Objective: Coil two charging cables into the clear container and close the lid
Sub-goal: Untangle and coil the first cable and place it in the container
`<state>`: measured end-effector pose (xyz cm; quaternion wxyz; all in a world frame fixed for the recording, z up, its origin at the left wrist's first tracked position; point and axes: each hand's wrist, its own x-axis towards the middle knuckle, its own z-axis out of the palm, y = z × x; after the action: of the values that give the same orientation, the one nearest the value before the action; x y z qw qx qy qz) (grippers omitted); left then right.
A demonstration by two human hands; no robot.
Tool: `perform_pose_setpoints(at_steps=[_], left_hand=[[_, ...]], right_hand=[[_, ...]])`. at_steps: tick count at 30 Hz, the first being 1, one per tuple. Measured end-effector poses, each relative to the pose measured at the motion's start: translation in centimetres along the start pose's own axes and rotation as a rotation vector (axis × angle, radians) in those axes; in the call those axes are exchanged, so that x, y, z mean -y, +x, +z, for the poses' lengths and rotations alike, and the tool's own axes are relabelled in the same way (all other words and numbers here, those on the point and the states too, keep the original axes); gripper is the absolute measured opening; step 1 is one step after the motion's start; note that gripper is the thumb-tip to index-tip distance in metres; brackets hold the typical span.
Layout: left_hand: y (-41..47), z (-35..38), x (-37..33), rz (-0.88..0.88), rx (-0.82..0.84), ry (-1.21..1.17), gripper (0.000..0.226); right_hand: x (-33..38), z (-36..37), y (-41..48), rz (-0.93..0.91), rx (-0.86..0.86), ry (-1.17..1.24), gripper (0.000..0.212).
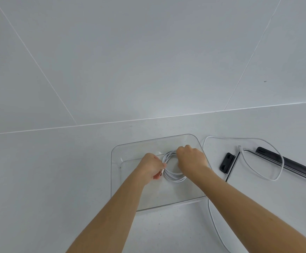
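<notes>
1. The left hand point(151, 166) pinches the left side of the coiled cable point(174, 177), which sits inside the clear container point(123, 154).
2. The right hand point(191, 158) grips the coil's right side.
3. Right of the container, the second cable point(239, 138) lies loose across the lid point(294, 165).

No text, label, brand, number or sign can be read anywhere in the view
</notes>
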<state>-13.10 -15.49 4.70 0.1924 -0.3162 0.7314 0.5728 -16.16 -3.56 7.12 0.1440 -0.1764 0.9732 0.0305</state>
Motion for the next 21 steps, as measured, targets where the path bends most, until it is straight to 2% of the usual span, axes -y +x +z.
perform_pose_setpoints(at_steps=[6,16,19,21], left_hand=[[0.0,0.8,0.0,0.044,-0.070,0.004,0.021],[-1.2,-0.4,-0.5,0.047,0.018,0.053,0.025],[-1.8,-0.9,-1.1,0.085,0.007,0.126,0.022],[-2.3,-1.1,-1.8,0.163,-0.060,0.270,0.019]], right_hand=[[0.0,0.4,0.1,-0.003,-0.001,-0.014,0.029],[0.0,-0.3,-0.2,-0.031,0.031,-0.015,0.026],[-0.3,-1.5,-0.7,-0.045,0.014,0.051,0.023],[-1.0,-2.8,-1.1,-0.055,-0.014,0.134,0.021]])
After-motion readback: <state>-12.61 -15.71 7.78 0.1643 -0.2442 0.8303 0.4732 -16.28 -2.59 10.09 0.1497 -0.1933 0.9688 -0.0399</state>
